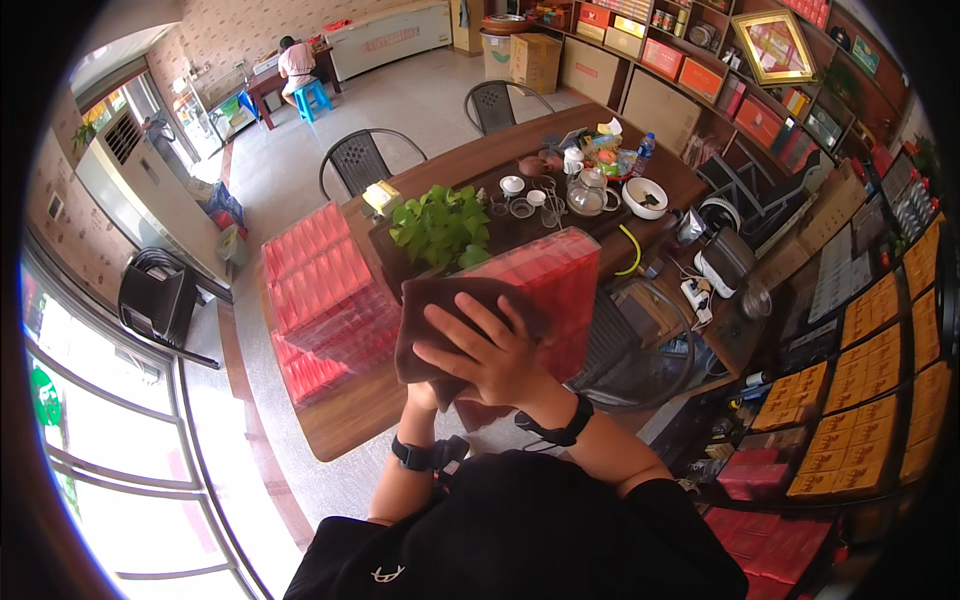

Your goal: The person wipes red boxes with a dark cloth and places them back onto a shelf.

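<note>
My right hand (485, 350) lies flat on a dark brown cloth (425, 310), its fingers spread and stretched out. The cloth lies against a red package (560, 275) in clear, shiny wrap, which stands up in front of me above the table's near side. Behind the cloth, my left hand (424, 397) shows only a small part, low on the near side; its fingers are hidden. Left of both hands, stacked red wrapped packages (318, 270) rest on the wooden table (350, 420).
A leafy green plant (440, 225) stands just beyond the package. Farther back are a glass teapot (590, 192), a white bowl (645, 198) and a water bottle (646, 147). Chairs (365, 160) surround the table. A person (297, 62) sits at a far desk. Shelves line the right.
</note>
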A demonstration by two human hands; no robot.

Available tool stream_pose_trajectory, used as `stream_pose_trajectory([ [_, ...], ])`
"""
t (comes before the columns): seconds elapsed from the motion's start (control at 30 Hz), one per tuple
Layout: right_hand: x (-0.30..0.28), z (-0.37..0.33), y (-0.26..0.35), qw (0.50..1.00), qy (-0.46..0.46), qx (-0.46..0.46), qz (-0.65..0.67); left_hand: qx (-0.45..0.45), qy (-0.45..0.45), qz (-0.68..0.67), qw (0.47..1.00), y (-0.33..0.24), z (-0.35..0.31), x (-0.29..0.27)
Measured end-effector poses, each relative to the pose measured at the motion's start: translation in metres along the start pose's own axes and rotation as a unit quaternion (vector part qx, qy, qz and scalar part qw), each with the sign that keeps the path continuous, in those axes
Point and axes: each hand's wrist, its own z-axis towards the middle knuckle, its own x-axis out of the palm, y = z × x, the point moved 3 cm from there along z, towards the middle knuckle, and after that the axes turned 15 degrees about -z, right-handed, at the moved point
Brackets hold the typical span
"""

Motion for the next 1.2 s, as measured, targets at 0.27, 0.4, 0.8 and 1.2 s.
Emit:
stream_pose_trajectory([
  [0.27,0.018,0.000,-0.071,0.999,-0.013,0.036,0.035,0.165,-0.022,0.240,0.956,-0.017,-0.016,-0.001],
  [0.4,0.044,-0.010,-0.063,0.986,-0.055,0.159,0.007,0.188,-0.078,0.182,0.962,-0.020,-0.031,-0.010],
  [0.8,0.060,-0.062,0.004,0.984,0.127,0.109,0.062,0.291,-0.233,-0.153,0.915,-0.038,-0.035,-0.045],
  [1.2,0.094,0.005,0.059,0.988,0.136,-0.070,0.018,0.314,-0.316,-0.196,0.874,-0.067,-0.012,-0.082],
])
